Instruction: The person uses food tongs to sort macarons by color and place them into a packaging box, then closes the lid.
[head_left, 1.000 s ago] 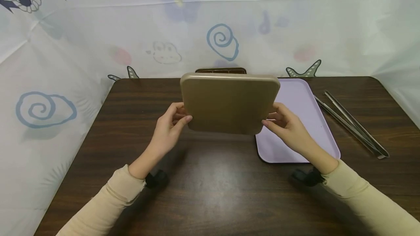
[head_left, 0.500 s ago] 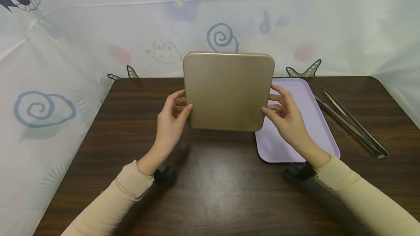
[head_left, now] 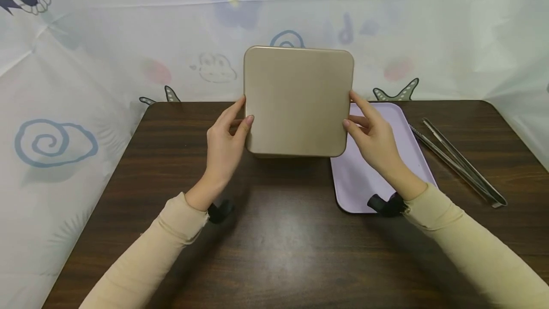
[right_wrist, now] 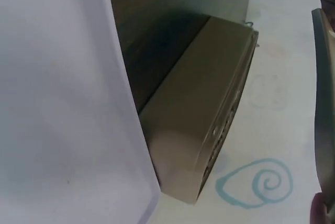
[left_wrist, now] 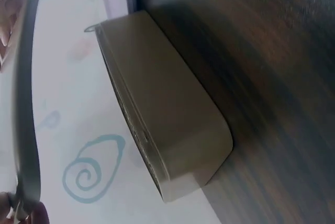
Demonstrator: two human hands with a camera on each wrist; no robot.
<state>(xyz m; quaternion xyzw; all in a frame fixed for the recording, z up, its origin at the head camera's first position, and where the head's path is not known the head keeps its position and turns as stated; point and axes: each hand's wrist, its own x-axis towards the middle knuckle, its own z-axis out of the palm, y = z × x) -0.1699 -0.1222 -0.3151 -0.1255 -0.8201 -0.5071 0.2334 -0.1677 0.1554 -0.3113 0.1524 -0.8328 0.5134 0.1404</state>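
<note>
Both hands hold a square gold tin lid [head_left: 299,101], raised and tilted so that its broad flat face shows in the head view. My left hand [head_left: 225,142] pinches the left edge between thumb and fingers. On the opposite edge, my right hand [head_left: 375,142] has a similar pinch. Below the lid, and apart from it, the matching tin box [left_wrist: 162,88] stands on the table, seen from the side in both wrist views. From the head, the lid hides nearly all of the box. What lies inside the box cannot be made out.
A lilac tray [head_left: 351,185] lies right of the box, partly under my right forearm. Metal tongs [head_left: 463,166] rest on the dark wooden table [head_left: 283,252] beyond the tray's right side. A printed white cloth [head_left: 171,27] hangs behind the table.
The lid has risen and tipped, showing more of its flat face. Both hands have moved up with it. The divided inside of the box, glimpsed behind the lid earlier, is now covered from view.
</note>
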